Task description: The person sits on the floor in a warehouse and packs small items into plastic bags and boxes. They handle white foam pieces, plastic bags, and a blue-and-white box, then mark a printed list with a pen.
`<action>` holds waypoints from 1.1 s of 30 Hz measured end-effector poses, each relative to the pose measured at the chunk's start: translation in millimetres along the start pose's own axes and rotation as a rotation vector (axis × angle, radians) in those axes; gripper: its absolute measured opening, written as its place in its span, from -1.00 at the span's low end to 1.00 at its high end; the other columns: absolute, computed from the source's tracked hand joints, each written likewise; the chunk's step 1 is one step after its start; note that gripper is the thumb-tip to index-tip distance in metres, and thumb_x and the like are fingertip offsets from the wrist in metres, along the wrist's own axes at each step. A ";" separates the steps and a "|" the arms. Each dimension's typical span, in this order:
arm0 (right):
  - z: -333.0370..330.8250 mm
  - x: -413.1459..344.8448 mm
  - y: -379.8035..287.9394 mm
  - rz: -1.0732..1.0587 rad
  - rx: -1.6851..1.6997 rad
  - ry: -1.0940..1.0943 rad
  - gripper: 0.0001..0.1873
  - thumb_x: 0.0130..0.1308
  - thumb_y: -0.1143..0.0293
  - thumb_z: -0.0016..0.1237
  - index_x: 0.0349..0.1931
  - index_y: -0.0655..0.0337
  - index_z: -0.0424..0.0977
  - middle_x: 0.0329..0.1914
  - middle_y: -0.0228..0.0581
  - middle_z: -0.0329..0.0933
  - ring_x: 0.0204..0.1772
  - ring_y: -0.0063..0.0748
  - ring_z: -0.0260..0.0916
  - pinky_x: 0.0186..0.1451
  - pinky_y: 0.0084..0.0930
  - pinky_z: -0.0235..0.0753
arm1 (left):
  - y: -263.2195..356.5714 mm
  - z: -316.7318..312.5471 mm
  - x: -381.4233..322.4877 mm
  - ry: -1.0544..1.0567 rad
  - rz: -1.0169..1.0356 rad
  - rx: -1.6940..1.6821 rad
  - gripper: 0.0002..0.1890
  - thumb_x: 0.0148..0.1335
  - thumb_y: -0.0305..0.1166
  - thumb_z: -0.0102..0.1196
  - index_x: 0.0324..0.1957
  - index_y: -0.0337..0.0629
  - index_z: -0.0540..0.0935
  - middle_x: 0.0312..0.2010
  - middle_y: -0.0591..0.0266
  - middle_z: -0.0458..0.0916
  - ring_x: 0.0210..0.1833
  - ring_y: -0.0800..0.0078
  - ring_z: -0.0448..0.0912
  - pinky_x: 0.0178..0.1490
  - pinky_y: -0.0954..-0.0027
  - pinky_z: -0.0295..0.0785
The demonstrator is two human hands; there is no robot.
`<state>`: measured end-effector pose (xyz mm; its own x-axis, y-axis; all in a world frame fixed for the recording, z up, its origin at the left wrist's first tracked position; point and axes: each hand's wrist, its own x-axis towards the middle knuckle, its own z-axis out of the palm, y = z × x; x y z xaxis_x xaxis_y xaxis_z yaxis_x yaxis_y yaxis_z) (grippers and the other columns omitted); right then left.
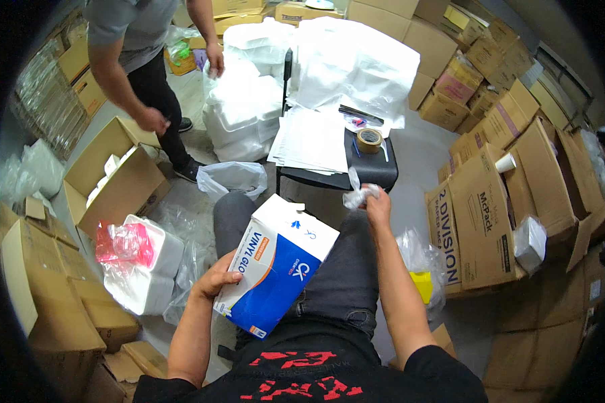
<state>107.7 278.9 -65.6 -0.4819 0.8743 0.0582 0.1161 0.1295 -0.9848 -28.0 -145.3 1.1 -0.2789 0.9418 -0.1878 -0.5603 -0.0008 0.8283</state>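
My left hand (pixel 218 276) grips the left edge of a blue and white vinyl glove box (pixel 277 267), tilted over my lap. In my right hand (pixel 378 202) is a crumpled, translucent whitish bundle (pixel 359 196), held above my right knee; whether it is gloves or plastic film I cannot tell. Just beyond it stands a black chair (pixel 378 174) whose seat bears a stack of papers (pixel 312 143), a roll of brown tape (pixel 369 140) and a blue pen (pixel 356 148).
A co-worker (pixel 146 65) stands at the upper left beside wrapped white foam containers (pixel 242 111). An open carton (pixel 126 191) and more foam containers (pixel 146 282) lie left of my legs. Stacked cardboard boxes (pixel 479 226) line the right. A plastic bag (pixel 232 179) sits before my left knee.
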 end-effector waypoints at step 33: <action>-25.9 -85.0 -185.0 -0.335 -0.400 -0.565 -0.85 0.31 0.48 -0.04 -0.20 0.37 0.51 -0.24 0.05 0.55 -0.08 0.07 0.54 0.02 -0.19 0.52 | -5.3 15.9 166.6 -0.025 0.392 0.927 -0.24 -0.16 -0.22 0.49 0.11 -0.28 0.46 -0.14 -0.02 0.65 -0.10 0.09 0.67 0.01 0.21 0.52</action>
<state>149.7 192.8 115.9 -0.9045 0.4012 0.1443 0.1396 0.5985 -0.7889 -59.1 16.9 -26.2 -0.2912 0.9380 0.1882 0.3985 -0.0599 0.9152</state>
